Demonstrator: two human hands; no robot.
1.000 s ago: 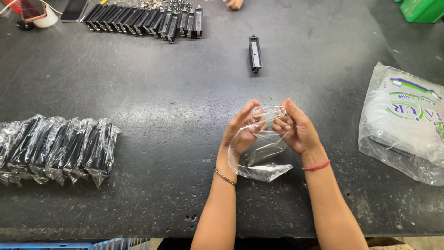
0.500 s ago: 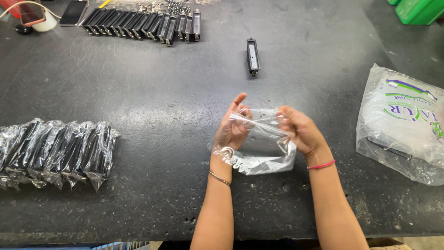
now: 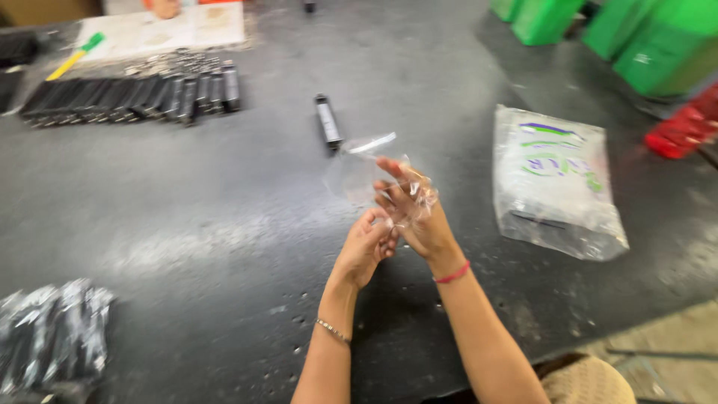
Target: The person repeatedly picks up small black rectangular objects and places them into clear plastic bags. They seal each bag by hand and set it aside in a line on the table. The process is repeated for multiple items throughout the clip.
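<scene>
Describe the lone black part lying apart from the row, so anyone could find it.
On the dark table, look just beyond the hands' clear bag. The single black bar lies alone there, right of the packed row of black bars, unbagged.

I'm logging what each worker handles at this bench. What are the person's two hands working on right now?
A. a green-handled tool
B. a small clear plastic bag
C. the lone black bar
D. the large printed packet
B: the right hand and the left hand meet at a crumpled small clear plastic bag, while the lone black bar and the large printed packet lie untouched on the table.
</scene>
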